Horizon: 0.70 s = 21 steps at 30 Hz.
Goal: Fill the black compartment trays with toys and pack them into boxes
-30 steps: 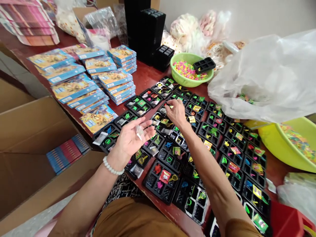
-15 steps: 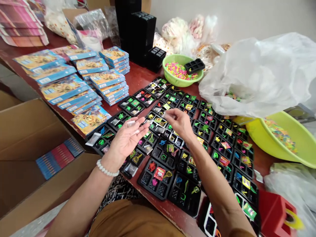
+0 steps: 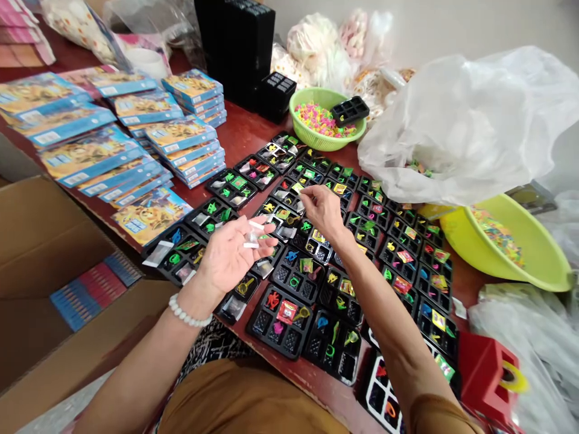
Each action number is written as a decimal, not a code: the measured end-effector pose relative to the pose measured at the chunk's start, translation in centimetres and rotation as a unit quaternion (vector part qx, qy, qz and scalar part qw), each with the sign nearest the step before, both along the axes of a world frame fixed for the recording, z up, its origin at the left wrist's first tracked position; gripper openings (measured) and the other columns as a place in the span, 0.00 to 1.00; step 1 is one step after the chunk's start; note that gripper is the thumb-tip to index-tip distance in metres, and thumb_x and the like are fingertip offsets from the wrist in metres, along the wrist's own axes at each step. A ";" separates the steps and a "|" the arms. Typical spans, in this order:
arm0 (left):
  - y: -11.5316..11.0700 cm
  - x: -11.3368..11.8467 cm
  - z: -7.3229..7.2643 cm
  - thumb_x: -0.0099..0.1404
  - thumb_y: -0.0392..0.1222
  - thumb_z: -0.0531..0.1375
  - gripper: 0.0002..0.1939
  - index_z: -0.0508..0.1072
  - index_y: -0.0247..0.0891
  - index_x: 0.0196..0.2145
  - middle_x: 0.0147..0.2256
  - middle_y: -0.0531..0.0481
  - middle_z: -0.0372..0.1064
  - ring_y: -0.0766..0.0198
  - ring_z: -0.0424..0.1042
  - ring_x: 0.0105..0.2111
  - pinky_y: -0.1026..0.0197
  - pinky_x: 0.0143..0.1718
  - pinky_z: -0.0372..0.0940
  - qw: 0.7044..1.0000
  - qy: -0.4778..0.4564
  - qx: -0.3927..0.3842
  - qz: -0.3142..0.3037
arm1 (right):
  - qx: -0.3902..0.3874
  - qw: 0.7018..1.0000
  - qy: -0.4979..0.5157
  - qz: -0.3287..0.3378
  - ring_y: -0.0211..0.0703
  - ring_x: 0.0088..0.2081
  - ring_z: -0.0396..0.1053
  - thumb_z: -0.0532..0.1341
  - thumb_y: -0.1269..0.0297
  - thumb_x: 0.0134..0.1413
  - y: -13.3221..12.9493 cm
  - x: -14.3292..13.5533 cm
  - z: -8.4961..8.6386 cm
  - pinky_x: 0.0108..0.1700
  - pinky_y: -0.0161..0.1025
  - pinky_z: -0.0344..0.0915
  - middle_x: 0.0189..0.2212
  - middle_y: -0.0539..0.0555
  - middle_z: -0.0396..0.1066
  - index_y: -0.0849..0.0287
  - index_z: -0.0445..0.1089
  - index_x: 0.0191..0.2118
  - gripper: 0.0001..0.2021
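Note:
My left hand (image 3: 233, 253) is palm up with fingers loosely curled, wearing a white bead bracelet. Across its fingers lie small clear packets (image 3: 254, 235) with white edges. Farther forward, my right hand (image 3: 322, 208) hangs palm down over the rows, thumb and fingertips pinched together. A whitish bit shows at the fingertips, too small to make out. Beneath both hands are black compartment trays (image 3: 277, 328) holding small bright plastic toys, a sachet each in many, and clear packets in several. One near tray has a red sachet (image 3: 286, 312).
Stacked blue picture boxes (image 3: 90, 157) stand at the left, above an open carton (image 3: 27, 241). Behind are black tray stacks (image 3: 235, 54) and a green basket (image 3: 325, 141) of tiny toys. On the right are a white plastic bag (image 3: 452, 132), a yellow basin (image 3: 543, 259) and a red tape dispenser (image 3: 482, 367).
My view has shifted slightly. My left hand has turned flatter, so the packets on its fingers show more. My right hand stays pinched above the trays, a little farther forward and left.

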<state>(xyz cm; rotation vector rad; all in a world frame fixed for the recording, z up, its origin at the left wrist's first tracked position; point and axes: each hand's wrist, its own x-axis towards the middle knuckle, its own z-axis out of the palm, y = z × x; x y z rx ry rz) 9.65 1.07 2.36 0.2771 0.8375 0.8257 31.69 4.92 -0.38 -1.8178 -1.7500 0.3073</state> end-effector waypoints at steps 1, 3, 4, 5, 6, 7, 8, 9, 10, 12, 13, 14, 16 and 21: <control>-0.1 0.2 -0.1 0.75 0.40 0.50 0.19 0.78 0.26 0.42 0.37 0.35 0.80 0.55 0.80 0.30 0.57 0.30 0.75 1.000 -0.009 -0.004 -0.008 | 0.007 0.998 0.020 0.062 0.47 0.44 0.74 0.62 0.69 0.64 -1.0 -1.0 0.4 0.50 0.43 0.70 0.41 0.58 0.78 0.61 0.79 0.44 0.08; -0.3 0.6 -0.3 0.76 0.41 0.49 0.20 0.77 0.28 0.39 0.34 0.38 0.79 0.57 0.78 0.29 0.55 0.32 0.75 0.999 -0.039 -0.014 -0.018 | -0.010 0.981 0.045 0.189 0.44 0.44 0.73 0.64 0.68 0.63 -3.1 -3.2 1.3 0.47 0.40 0.70 0.44 0.57 0.77 0.60 0.78 0.47 0.09; -0.4 0.8 -0.4 0.76 0.41 0.49 0.19 0.77 0.30 0.38 0.33 0.41 0.78 0.58 0.77 0.29 0.55 0.33 0.75 0.998 -0.056 -0.020 -0.018 | -0.026 0.973 0.045 0.226 0.43 0.44 0.73 0.65 0.69 0.62 -4.0 -4.2 1.6 0.45 0.39 0.70 0.44 0.57 0.76 0.60 0.78 0.48 0.10; -0.5 1.0 -0.4 0.76 0.40 0.49 0.18 0.77 0.31 0.38 0.32 0.43 0.77 0.60 0.76 0.28 0.56 0.34 0.75 0.997 -0.072 -0.028 -0.017 | -0.041 0.968 0.045 0.244 0.42 0.43 0.72 0.65 0.71 0.61 -4.7 -5.0 1.8 0.44 0.38 0.70 0.44 0.57 0.75 0.60 0.78 0.47 0.10; -0.5 1.1 -0.4 0.76 0.40 0.49 0.17 0.77 0.31 0.39 0.32 0.44 0.77 0.60 0.76 0.29 0.55 0.36 0.76 0.996 -0.084 -0.037 -0.015 | -0.053 0.966 0.050 0.248 0.41 0.42 0.72 0.65 0.72 0.61 -5.1 -5.5 1.9 0.43 0.37 0.69 0.43 0.56 0.75 0.60 0.78 0.45 0.08; -0.5 1.1 -0.4 0.76 0.40 0.50 0.17 0.77 0.31 0.41 0.33 0.44 0.77 0.60 0.76 0.30 0.54 0.39 0.76 0.995 -0.091 -0.045 -0.016 | -0.066 0.964 0.063 0.250 0.40 0.40 0.72 0.65 0.73 0.60 -5.2 -5.7 1.9 0.42 0.37 0.68 0.41 0.55 0.75 0.60 0.78 0.43 0.07; -0.4 1.1 -0.3 0.76 0.41 0.50 0.17 0.77 0.30 0.43 0.35 0.43 0.78 0.59 0.77 0.33 0.52 0.43 0.76 0.994 -0.091 -0.050 -0.018 | -0.079 0.960 0.087 0.254 0.38 0.38 0.72 0.66 0.72 0.60 -4.9 -5.5 1.9 0.41 0.36 0.68 0.39 0.53 0.76 0.60 0.78 0.42 0.05; -0.3 0.9 -0.1 0.75 0.42 0.50 0.18 0.76 0.29 0.46 0.38 0.41 0.79 0.57 0.79 0.36 0.50 0.46 0.76 0.995 -0.083 -0.052 -0.020 | -0.092 0.954 0.117 0.259 0.37 0.36 0.71 0.67 0.70 0.60 -4.2 -5.0 1.8 0.40 0.35 0.68 0.36 0.52 0.76 0.59 0.78 0.40 0.03; -0.2 0.8 0.0 0.75 0.44 0.51 0.19 0.75 0.28 0.49 0.43 0.38 0.79 0.54 0.79 0.39 0.47 0.48 0.75 0.996 -0.069 -0.050 -0.023 | -0.098 0.952 0.142 0.254 0.37 0.34 0.71 0.68 0.68 0.60 -3.0 -4.1 1.6 0.39 0.35 0.67 0.35 0.51 0.77 0.59 0.78 0.39 0.03; 0.0 0.3 0.2 0.73 0.46 0.53 0.21 0.73 0.28 0.55 0.50 0.33 0.78 0.47 0.80 0.46 0.43 0.50 0.74 0.998 -0.036 -0.037 -0.026 | -0.075 0.969 0.151 0.179 0.38 0.33 0.72 0.66 0.67 0.60 0.2 -1.7 1.3 0.39 0.36 0.68 0.34 0.51 0.78 0.60 0.78 0.37 0.03; 0.1 0.0 0.3 0.73 0.46 0.54 0.22 0.72 0.29 0.57 0.53 0.32 0.76 0.44 0.79 0.48 0.43 0.51 0.74 0.999 -0.023 -0.027 -0.027 | -0.051 0.984 0.129 0.112 0.39 0.34 0.73 0.65 0.68 0.59 2.1 -0.4 1.0 0.41 0.37 0.69 0.34 0.52 0.79 0.60 0.78 0.37 0.04; 0.1 -0.3 0.4 0.72 0.45 0.54 0.23 0.72 0.29 0.58 0.55 0.31 0.76 0.43 0.79 0.50 0.43 0.51 0.74 0.999 -0.014 -0.016 -0.027 | -0.025 0.995 0.093 0.031 0.42 0.36 0.74 0.63 0.70 0.59 4.1 0.9 0.8 0.44 0.40 0.70 0.35 0.53 0.79 0.61 0.79 0.36 0.05; 0.2 -0.8 0.5 0.71 0.43 0.54 0.22 0.73 0.30 0.56 0.54 0.31 0.76 0.44 0.79 0.50 0.45 0.50 0.74 1.000 -0.007 0.003 -0.028 | -0.028 0.996 0.020 -0.078 0.47 0.42 0.76 0.61 0.72 0.57 7.9 3.0 0.2 0.52 0.44 0.70 0.38 0.55 0.81 0.61 0.80 0.38 0.09; -0.1 -2.2 0.4 0.61 0.39 0.64 0.16 0.79 0.34 0.47 0.48 0.36 0.80 0.49 0.81 0.45 0.52 0.44 0.77 0.999 0.011 0.017 -0.037 | -0.079 0.989 -0.027 -0.125 0.52 0.46 0.77 0.59 0.74 0.54 13.2 4.1 -1.6 0.55 0.45 0.70 0.39 0.59 0.81 0.61 0.81 0.38 0.12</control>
